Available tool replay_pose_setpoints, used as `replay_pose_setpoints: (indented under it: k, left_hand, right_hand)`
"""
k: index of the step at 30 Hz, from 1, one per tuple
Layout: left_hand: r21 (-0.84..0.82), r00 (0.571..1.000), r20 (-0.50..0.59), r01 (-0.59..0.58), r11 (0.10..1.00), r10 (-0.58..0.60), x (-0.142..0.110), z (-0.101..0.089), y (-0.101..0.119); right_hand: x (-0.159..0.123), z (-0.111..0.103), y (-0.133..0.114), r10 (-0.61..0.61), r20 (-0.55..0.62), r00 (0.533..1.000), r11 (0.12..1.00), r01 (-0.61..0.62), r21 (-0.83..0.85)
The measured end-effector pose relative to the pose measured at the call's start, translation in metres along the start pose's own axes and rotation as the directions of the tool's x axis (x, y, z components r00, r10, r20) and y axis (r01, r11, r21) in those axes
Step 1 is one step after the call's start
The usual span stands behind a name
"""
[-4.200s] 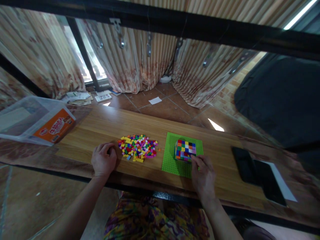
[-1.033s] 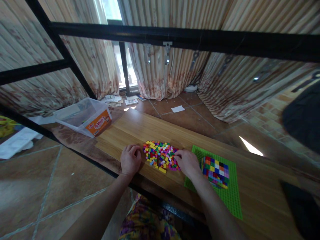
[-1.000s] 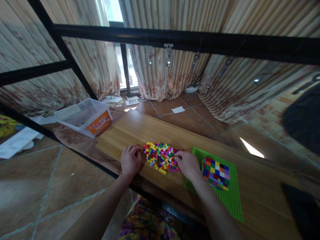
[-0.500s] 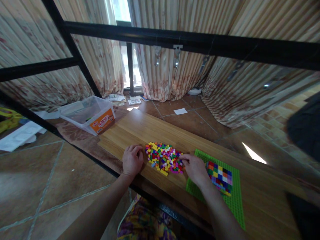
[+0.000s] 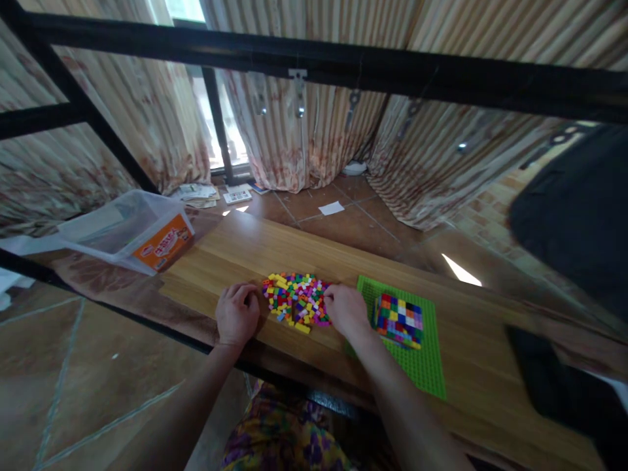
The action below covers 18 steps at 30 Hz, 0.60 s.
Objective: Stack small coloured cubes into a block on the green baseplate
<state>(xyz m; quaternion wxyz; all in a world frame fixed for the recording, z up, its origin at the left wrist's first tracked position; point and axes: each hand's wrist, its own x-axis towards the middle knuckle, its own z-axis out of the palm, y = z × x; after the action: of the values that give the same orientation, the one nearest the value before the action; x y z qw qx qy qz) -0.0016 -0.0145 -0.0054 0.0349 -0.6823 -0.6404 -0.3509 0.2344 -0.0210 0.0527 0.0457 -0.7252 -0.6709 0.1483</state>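
Right grip at loose bricks, left grip curled beside them (apart or together, cannot tell); clear bin, contents indistinct, beyond left grip.

Brick pile on the worktop, between the hands
Right of it, a brick block on a baseplate; far left, a box; behind, a paper sheet on the floor.

Board lies bare behind the pile: a lane for you. Your right hand fills the gap between pile and plate; left hand blocks the pile's left. Raised block bars low passes over the plate.
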Motion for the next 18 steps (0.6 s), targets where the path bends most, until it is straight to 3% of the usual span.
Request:
replay_pose_setpoints:
  k: [7,13,18]
  left_hand:
    - [0.017,0.999,-0.023,-0.024,1.0,0.024,0.003,0.003,-0.005]
    - [0.04,1.0,-0.012,-0.025,0.999,0.026,0.003,0.002,-0.004]
    - [0.038,1.0,0.015,-0.008,0.999,0.007,0.004,0.001,-0.003]
  right_hand:
    - [-0.012,-0.001,-0.006,0.065,-0.089,0.994,0.997,-0.062,0.037]
    - [-0.04,0.005,0.006,-0.025,-0.304,0.952,0.966,0.1,0.236]
    - [-0.074,0.006,0.027,0.01,-0.421,0.907,0.88,0.192,0.435]
